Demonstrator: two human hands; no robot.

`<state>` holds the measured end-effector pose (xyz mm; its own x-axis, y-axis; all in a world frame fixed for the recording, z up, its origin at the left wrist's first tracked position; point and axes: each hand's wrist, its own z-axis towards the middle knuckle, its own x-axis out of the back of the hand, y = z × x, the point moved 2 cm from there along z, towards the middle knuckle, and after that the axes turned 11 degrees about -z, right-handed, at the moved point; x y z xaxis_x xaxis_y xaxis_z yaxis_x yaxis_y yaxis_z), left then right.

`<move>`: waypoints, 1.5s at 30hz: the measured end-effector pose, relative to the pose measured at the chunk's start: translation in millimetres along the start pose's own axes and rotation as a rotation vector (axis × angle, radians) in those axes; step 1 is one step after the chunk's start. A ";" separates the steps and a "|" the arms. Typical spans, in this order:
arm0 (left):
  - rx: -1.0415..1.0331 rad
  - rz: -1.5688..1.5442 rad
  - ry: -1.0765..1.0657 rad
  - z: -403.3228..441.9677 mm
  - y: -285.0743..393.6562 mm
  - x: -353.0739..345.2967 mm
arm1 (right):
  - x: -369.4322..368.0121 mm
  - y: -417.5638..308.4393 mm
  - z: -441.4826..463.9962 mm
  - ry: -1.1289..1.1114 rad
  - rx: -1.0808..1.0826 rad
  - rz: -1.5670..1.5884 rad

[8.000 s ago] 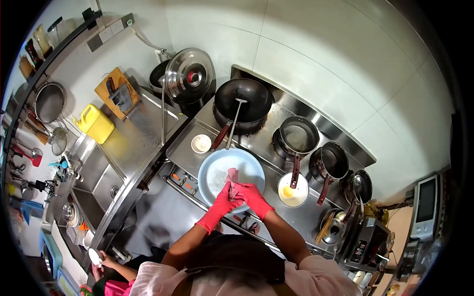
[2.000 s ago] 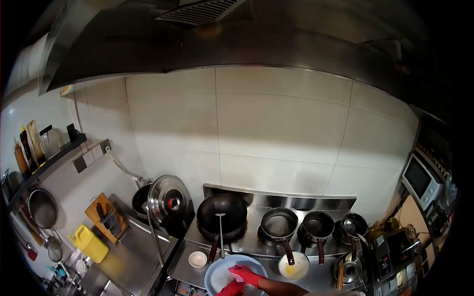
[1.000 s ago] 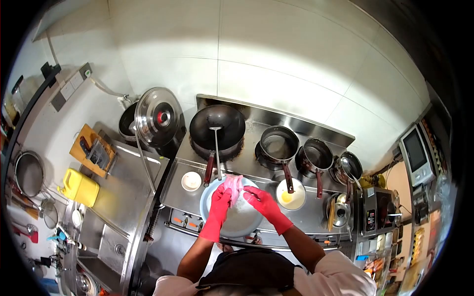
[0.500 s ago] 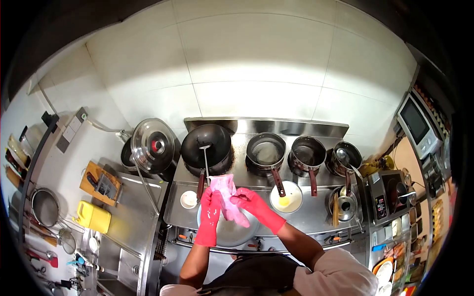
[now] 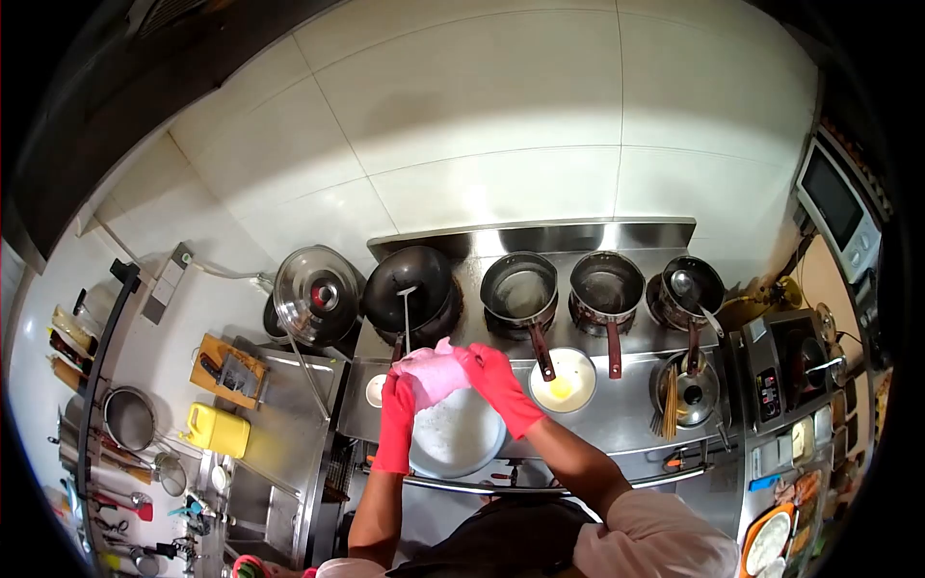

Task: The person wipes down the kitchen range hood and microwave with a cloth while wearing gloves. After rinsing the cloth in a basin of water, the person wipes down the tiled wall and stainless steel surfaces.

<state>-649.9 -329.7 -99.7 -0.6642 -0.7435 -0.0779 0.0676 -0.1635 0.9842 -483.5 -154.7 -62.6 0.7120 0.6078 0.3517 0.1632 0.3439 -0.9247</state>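
Both my hands wear red-pink rubber gloves. Between them a pink cloth (image 5: 433,374) is stretched sideways. My left hand (image 5: 396,409) grips its left end, and my right hand (image 5: 493,383) pinches the right end. Under the cloth stands a round basin (image 5: 457,472) with whitish, foamy water in it. Just behind the hands is a black wok (image 5: 409,275) with a long-handled ladle (image 5: 407,313) in it. To the right of my right hand sits a white bowl (image 5: 581,395) with something yellow, like an egg yolk, in it.
Three saucepans (image 5: 520,287) stand on the stove, handles toward me. A lidded pot (image 5: 698,397) is at the right. Leftward are a large lid (image 5: 319,297), a board with a cleaver (image 5: 229,371), a yellow jug (image 5: 217,431) and a sink (image 5: 260,512).
The cloth has gone from hanging lengthwise to being stretched sideways between my hands. Both hands have shifted slightly, uncovering more of the basin. The camera view has tilted a little.
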 end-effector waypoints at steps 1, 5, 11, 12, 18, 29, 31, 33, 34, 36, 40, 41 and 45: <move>0.045 -0.094 0.022 -1.4 -4.9 -0.6 | -4.7 14.6 -2.0 0.079 -0.048 0.066; 0.142 -0.331 0.083 -12.7 -10.4 -13.1 | -21.1 59.0 -18.3 -0.146 -0.417 0.251; 0.209 -0.482 0.046 -58.2 -20.3 -30.6 | -59.9 67.5 -52.4 -0.676 -0.784 0.820; 0.213 -0.496 0.091 -66.0 -17.5 -40.7 | -65.8 65.3 -52.7 -0.685 -0.760 0.900; 0.269 -0.727 0.322 -106.5 -25.3 -43.2 | -87.0 73.2 -55.1 -0.390 -0.606 0.749; 0.115 -0.817 0.001 -78.1 -5.6 -23.4 | -64.2 -42.6 -64.2 -0.528 0.174 -0.331; 0.193 0.145 -0.120 -46.8 -76.6 0.8 | -75.8 -36.9 -59.2 -0.742 0.225 -0.286; 0.108 0.147 -0.138 -41.3 -104.3 11.2 | -82.1 -11.8 -38.1 -0.791 -0.139 0.223; 0.046 0.005 -0.108 -44.5 -106.4 8.6 | -86.4 1.6 -33.1 -0.783 -0.330 0.481; -0.071 -0.184 -0.053 -53.7 -66.0 -16.8 | -102.7 1.7 -36.9 -0.753 -0.420 0.727; 0.060 -0.668 -0.079 -51.3 -106.1 -27.1 | -126.1 16.6 -36.9 -0.345 -0.592 0.529; -0.026 -0.341 -0.088 -53.3 -78.9 -32.0 | -123.6 15.8 -35.0 -0.276 -0.520 0.365; -0.210 0.541 -0.086 -50.4 21.4 -44.6 | -110.4 -6.0 -40.8 0.185 0.524 -0.393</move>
<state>-581.3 -332.8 -83.3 -0.5518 -0.7030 0.4487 0.5539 0.0932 0.8273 -535.2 -253.1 -101.8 0.7801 0.2502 0.5735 0.1149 0.8437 -0.5244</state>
